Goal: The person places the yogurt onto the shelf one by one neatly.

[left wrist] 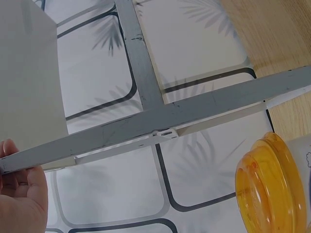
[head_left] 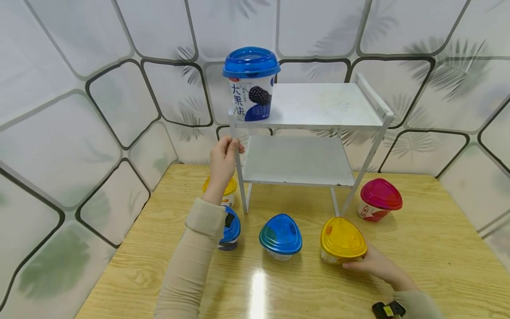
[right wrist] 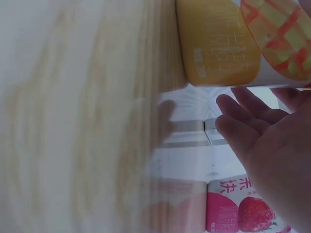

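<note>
My left hand (head_left: 224, 158) grips the left upright of a white two-tier rack (head_left: 296, 184); the left wrist view shows its fingers curled round the bar. On the top shelf's left end stands a blackberry yogurt cup (head_left: 255, 95) with a blue lid. My right hand (head_left: 372, 265) holds a yogurt cup with a yellow lid (head_left: 343, 238) low at the table, near the rack's right front leg. Its thumb lies along the near side. The right wrist view shows mango pieces printed on this cup (right wrist: 221, 46); the other fingers reach behind it.
A blue-lidded cup (head_left: 280, 237) stands in front of the rack. Left of it, another blue-lidded cup (head_left: 231, 230) and a yellow-lidded cup (head_left: 229, 188) are partly covered by my left arm. A strawberry cup with a pink lid (head_left: 380, 199) stands right of the rack.
</note>
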`<state>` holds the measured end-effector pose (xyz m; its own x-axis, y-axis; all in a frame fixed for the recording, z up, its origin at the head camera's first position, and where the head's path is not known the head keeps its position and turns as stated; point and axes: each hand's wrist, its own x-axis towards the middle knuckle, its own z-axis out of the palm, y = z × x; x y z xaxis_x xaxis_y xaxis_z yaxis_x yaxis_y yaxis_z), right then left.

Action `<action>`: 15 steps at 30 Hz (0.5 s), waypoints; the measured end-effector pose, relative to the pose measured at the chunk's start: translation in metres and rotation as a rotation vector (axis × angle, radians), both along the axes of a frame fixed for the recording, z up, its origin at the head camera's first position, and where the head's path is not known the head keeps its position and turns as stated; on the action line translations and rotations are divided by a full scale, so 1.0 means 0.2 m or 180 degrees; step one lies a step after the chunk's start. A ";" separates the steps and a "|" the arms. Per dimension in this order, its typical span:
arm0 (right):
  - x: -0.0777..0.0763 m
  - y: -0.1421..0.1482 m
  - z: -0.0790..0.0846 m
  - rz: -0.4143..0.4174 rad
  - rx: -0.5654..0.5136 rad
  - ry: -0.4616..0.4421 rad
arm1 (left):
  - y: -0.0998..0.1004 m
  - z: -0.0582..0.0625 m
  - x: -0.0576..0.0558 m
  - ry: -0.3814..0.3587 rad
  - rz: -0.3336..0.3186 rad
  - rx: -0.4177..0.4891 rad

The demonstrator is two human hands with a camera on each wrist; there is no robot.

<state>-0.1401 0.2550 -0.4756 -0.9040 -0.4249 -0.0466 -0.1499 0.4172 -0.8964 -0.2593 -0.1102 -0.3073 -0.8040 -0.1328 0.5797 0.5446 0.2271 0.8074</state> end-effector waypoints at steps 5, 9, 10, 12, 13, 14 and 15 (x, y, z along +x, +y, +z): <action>-0.01 -0.01 0.00 0.0106 -0.0149 0.0007 | 0.02 0.07 0.09 -0.0041 -0.0004 -0.0036; -0.01 -0.01 -0.01 0.0120 -0.0256 0.0018 | 0.03 0.10 0.11 -0.0044 -0.0017 -0.0035; -0.02 -0.01 -0.02 0.0119 -0.0263 0.0011 | 0.03 0.10 0.11 -0.0043 -0.0018 -0.0030; -0.02 -0.01 -0.02 0.0104 -0.0267 0.0006 | 0.03 0.09 0.11 -0.0046 -0.0020 -0.0028; -0.02 -0.01 -0.02 0.0090 -0.0259 0.0008 | 0.03 0.09 0.11 -0.0041 -0.0027 -0.0024; -0.02 -0.01 -0.02 0.0074 -0.0252 0.0008 | 0.03 0.09 0.11 -0.0044 -0.0023 -0.0027; -0.02 -0.02 -0.02 0.0058 -0.0237 0.0018 | 0.03 0.10 0.11 -0.0044 -0.0027 -0.0028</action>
